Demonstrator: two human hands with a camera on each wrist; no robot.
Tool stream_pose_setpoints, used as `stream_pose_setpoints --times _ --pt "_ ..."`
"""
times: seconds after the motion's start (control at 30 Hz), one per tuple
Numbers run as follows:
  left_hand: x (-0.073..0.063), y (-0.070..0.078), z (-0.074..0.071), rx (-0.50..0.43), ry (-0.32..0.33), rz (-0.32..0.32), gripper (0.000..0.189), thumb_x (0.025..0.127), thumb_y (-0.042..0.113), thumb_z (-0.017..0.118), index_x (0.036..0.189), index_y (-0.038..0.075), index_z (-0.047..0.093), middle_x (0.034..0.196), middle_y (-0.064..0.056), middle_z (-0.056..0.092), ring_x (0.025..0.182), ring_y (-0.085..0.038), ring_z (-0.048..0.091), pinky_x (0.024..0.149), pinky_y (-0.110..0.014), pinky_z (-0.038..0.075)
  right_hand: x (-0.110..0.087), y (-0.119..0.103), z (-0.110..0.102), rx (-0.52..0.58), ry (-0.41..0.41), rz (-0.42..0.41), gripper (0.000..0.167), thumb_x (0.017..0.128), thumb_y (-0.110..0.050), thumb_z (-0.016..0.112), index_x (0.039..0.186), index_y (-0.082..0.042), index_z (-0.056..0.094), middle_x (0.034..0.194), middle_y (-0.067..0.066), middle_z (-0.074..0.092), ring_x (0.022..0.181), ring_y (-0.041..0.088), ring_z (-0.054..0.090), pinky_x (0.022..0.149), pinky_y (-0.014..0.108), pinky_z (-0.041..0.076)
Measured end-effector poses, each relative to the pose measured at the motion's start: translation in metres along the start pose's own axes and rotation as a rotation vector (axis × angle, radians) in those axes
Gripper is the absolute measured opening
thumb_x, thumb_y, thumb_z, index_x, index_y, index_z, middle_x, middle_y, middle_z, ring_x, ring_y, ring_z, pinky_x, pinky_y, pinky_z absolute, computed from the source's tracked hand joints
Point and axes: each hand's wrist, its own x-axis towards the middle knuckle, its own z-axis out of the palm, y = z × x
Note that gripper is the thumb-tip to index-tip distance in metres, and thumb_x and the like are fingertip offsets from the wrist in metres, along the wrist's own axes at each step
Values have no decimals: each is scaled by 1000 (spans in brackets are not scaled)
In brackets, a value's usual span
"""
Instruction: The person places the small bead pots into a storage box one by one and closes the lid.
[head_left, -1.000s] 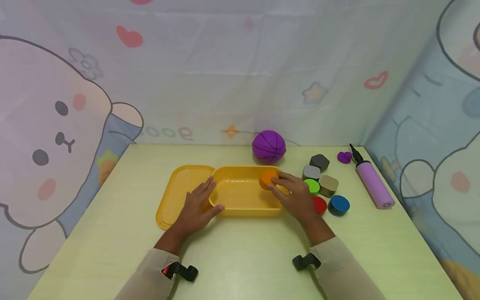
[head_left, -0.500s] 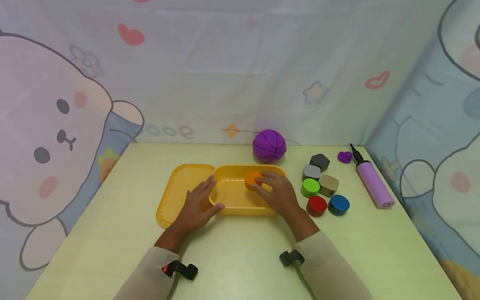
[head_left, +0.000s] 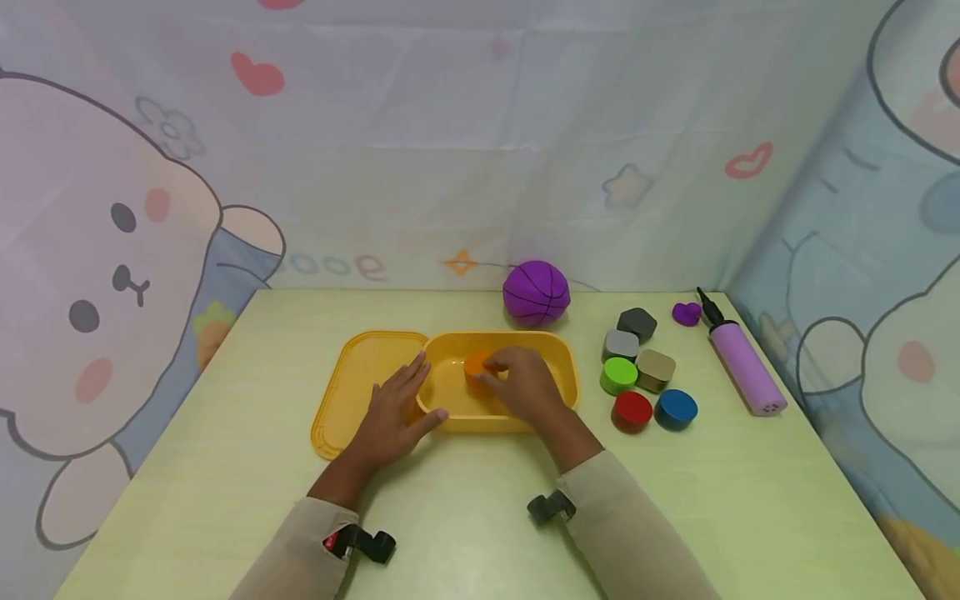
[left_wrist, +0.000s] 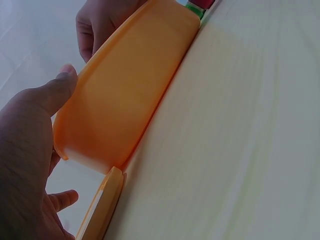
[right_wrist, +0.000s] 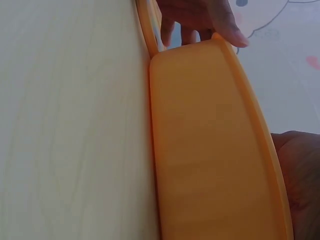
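Observation:
In the head view a yellow plastic box stands without a cover at the middle of the table. My right hand reaches down into it and pinches an orange round block between thumb and fingers. The block is inside the box, left of its middle, partly covered by the fingertips. At the box's left end lies my left hand, its fingers spread and thumb along the near rim. The left wrist view shows that thumb at the rim of the box. The box wall hides the block in both wrist views.
A yellow lid lies left of the box. To the right sit a red block, a blue block, a green block and several others. Behind are a purple ball, a purple pump and a small purple piece.
My right hand has carried the orange block leftward inside the box, from near its right end to left of the middle. My left hand has stayed at the box's left end.

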Motion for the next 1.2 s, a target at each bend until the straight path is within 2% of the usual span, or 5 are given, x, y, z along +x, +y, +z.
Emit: stream_pose_setpoints --times 0.27,0.53,0.7,0.97,1.2 --pt "3 4 0 -3 -2 6 84 104 48 71 170 9 38 182 -3 27 166 -49 29 121 -92 10 5 -3 2 6 -53 65 26 95 -19 87 114 -1 84 112 13 83 106 30 76 101 46 64" --pt "2 4 -2 -13 -6 -3 84 104 47 71 170 8 38 182 -3 27 167 -48 28 121 -92 9 15 -9 14 -6 -76 39 23 97 -21 86 108 -2 83 105 11 81 95 25 73 91 41 64" --pt "3 3 -1 4 -1 6 84 103 48 71 170 7 38 182 -4 28 166 -49 30 120 -93 11 21 -17 24 -44 -115 38 18 98 -21 84 100 -4 82 87 4 68 79 20 58 73 32 51" --pt "4 2 -1 9 10 20 83 103 46 72 169 7 39 181 -5 29 165 -49 31 119 -93 13 29 -24 34 -135 -122 23 20 98 -21 84 89 -6 75 71 -1 47 69 18 47 64 28 37" --pt "1 1 0 -7 8 10 83 103 45 72 169 8 39 182 -4 28 166 -48 30 119 -93 12 31 -29 38 -69 -150 40 16 100 -16 81 103 0 80 85 4 64 80 20 57 75 30 48"
